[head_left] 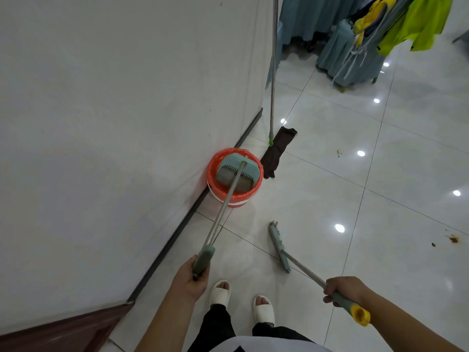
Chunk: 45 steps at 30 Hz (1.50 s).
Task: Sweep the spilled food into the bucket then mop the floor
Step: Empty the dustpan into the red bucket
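**Dustpan held over the bucket, sweeper on the floor**

The spilled food (453, 239) shows as small orange-brown specks on the glossy white tiled floor (330, 189), far right, well apart from both tools; a second, fainter speck lies farther back. The bucket (236, 199) is round, lined with a red plastic bag folded over its rim, and stands against the base of the pale wall (127, 123). Over its mouth sits a teal plastic dustpan (238, 171) with a row of comb teeth and a grey inner face; whether it touches the rim cannot be told. Its thin metal shaft runs down to a grey-green sleeve, round which the left grip (193, 278) is curled. The right grip (342, 290) is closed round the grey-green sleeve of a sweeper (279, 246), just above its yellow end cap. The sweeper's narrow teal blade rests on the floor in front of the person's feet, between the two grips and near the bucket. A mop (278, 151) with a dark flat cloth head and metal pole leans at the wall corner just behind the bucket. White slippers (220, 292) appear at the bottom. Blue-grey covered chairs (350, 57) and yellow-green garments (416, 24) occupy the background.
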Tool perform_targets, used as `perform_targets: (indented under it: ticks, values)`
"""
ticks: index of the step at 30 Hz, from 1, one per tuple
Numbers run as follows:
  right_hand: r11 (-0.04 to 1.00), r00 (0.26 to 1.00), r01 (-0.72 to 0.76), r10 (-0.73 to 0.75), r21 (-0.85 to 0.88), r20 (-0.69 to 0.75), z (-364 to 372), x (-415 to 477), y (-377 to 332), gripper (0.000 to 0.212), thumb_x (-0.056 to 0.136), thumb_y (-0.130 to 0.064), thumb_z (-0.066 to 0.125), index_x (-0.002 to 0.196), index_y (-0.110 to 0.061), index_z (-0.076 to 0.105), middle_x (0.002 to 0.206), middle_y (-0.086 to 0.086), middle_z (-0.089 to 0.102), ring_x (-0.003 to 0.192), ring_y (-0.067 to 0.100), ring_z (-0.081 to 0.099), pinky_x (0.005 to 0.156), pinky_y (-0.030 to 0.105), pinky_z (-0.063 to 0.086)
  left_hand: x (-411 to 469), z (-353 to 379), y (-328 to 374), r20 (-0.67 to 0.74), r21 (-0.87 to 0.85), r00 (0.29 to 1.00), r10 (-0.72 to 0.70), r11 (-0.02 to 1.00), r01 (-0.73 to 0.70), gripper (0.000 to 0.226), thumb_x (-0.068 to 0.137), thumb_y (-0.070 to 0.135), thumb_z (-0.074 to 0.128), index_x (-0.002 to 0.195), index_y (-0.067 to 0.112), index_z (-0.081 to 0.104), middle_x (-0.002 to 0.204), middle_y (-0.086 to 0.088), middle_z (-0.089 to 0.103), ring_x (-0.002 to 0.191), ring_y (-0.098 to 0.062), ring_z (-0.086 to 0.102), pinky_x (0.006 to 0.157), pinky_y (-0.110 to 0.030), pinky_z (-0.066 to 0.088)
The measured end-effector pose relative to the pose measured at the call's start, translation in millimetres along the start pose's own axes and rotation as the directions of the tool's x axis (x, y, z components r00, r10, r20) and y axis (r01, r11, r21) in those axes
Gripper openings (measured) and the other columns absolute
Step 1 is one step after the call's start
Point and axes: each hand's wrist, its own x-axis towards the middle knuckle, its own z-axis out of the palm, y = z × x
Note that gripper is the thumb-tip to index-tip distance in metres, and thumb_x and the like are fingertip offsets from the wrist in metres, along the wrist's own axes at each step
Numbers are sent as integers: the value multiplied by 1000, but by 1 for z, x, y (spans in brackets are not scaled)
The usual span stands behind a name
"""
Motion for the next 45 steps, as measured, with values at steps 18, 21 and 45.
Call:
perform_targets:
  ticks: [18, 21, 45]
  values:
    - [1000, 991, 4, -4, -1, 131, -37, -6, -16, 12, 87, 6, 58, 99, 8, 59, 90, 21, 60, 68, 29, 59, 43, 23, 50, -134, 84, 10, 283, 611, 862, 421, 613, -500, 11, 94, 12, 58, 100, 6, 64, 89, -17, 68, 56, -10, 68, 60, -25, 58]
    - [1000, 991, 8, -6, -11, 130, -45, -13, -11, 3, 89, 3, 58, 92, 3, 58, 92, 20, 61, 67, 26, 59, 43, 18, 42, -157, 107, 1, 394, 771, 800, 452, 311, -556, 15, 95, 12, 57, 104, 3, 65, 89, -19, 67, 51, -13, 64, 62, -34, 57]
    - [908, 981, 138, -69, -396, 184, -143, -43, 23, 24, 89, -11, 62, 112, -13, 68, 85, 13, 75, 74, 19, 75, 56, 26, 56, -51, 152, -119, 701, 176, 713, -1, -969, -174, 17, 92, 17, 52, 105, 18, 63, 103, 0, 66, 90, -21, 63, 74, -29, 50]
